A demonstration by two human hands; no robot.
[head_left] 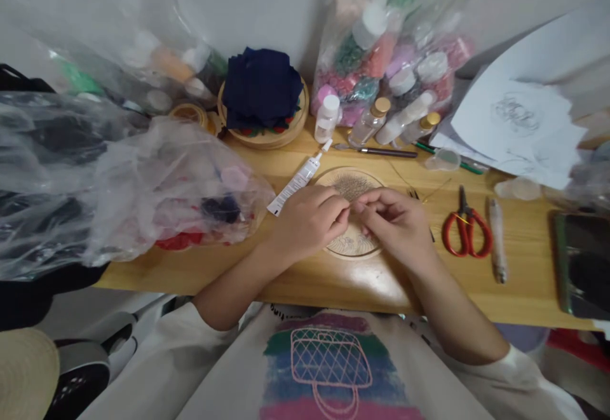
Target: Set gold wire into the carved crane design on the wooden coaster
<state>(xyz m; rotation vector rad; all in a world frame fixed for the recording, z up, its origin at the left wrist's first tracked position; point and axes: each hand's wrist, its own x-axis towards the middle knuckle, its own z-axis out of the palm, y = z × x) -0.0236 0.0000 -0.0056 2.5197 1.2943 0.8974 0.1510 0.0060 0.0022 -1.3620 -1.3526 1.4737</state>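
With the pale, round disc with dark line patterning (355, 247) as the clock's centre and twelve away from the person, the left hand (312, 220) lies over its nine o'clock edge and the right hand (395, 223) over three. The fingertips of both hands come close together above the disc's middle, each grip drawn in at thumb and forefinger; whether either pinches something small, one cannot tell. The likeliest trouble is a tiny piece slipping from such a fine hold, or a knuckle dragging across the patterning, since both hands cover much of it. The slim white printed tube (296, 183) at ten o'clock lies just beside the left hand, so a sideways shift could roll or press it. At three, the thin dark tool (413, 195), partly hidden by the right hand, could be nudged, while the red-handled pliers (467, 232) lie apart beyond it. Towards twelve, the small white plastic bottle (326, 121) and the clear gold-capped bottle (366, 128) hem in the far side; the dark slender pen-like tool (388, 152) lies at one. The crumpled clear plastic bag (190, 178) at nine crowds the wooden surface (295, 280) beside the left forearm.
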